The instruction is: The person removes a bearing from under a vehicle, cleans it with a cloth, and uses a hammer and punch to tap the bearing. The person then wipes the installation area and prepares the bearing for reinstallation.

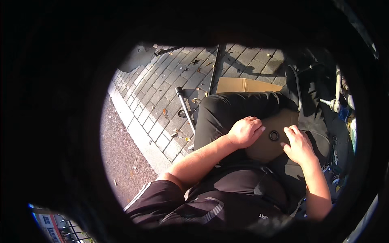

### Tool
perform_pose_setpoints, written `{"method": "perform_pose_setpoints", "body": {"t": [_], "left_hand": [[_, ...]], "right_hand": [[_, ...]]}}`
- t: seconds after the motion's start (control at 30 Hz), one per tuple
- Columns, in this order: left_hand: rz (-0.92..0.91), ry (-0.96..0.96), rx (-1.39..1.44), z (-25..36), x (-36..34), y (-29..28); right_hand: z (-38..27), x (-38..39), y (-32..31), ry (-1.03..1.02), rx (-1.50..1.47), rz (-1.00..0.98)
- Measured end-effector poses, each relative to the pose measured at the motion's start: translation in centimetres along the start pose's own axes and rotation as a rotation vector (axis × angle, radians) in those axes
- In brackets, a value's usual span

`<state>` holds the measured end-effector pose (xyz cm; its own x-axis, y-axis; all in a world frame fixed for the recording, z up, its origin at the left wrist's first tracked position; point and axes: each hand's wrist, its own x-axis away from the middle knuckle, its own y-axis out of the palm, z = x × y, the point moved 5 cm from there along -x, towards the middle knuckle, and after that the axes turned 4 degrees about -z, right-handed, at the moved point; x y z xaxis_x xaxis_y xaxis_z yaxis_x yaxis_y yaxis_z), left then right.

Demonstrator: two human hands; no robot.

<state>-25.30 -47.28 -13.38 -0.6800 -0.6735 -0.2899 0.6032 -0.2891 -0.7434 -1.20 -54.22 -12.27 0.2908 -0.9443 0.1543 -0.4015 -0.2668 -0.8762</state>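
Observation:
A small black ring-shaped part (274, 135) lies on a brown cardboard piece (259, 150) between my legs, and neither hand touches it. To its left, my left hand (245, 132) hovers by my dark-trousered thigh. Its fingers are curled in and the thumb points toward the ring; nothing shows in its grip, though the palm side is hidden. Just right of the ring is my right hand (298, 145), with thumb and fingers apart and nothing between them.
A chrome bar with a black socket-like end (186, 107) slants beside my knee, near a dark round piece (182, 113) on the paving. Flattened cardboard (245, 85) lies beyond my leg. At right are a metal rod with a jointed end (335, 106) and shadowed, cluttered items.

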Motion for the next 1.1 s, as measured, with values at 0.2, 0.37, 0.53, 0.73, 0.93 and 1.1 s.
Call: {"method": "perform_pose_setpoints", "body": {"t": [0.2, 0.37, 0.53, 0.73, 0.93, 1.1], "left_hand": [[0.544, -0.175, -0.085, -7.4, 7.0, -11.1], [0.415, -1.097, -0.307, -25.9, 17.5, -17.7], [0.054, -1.394, -0.356, -34.5, 24.5, -13.3], [-0.245, -1.243, -0.354, -37.6, 23.5, -12.3], [-0.245, -1.195, -0.440, -36.3, 25.2, -11.8], [-0.348, -1.259, -0.494, -34.0, 26.5, -12.6]], "right_hand": [[-0.3, -0.4, 1.9, 0.091, 0.227, -0.127], [-1.0, -0.4, 1.6, 0.087, 0.153, -0.069], [-0.9, -0.5, 3.1, 0.156, 0.085, -0.128], [0.4, -0.4, 4.7, 0.196, 0.030, -0.179], [1.3, -0.7, 5.6, 0.200, -0.005, -0.173], [2.9, -0.4, 6.0, 0.194, -0.039, -0.128]]}}
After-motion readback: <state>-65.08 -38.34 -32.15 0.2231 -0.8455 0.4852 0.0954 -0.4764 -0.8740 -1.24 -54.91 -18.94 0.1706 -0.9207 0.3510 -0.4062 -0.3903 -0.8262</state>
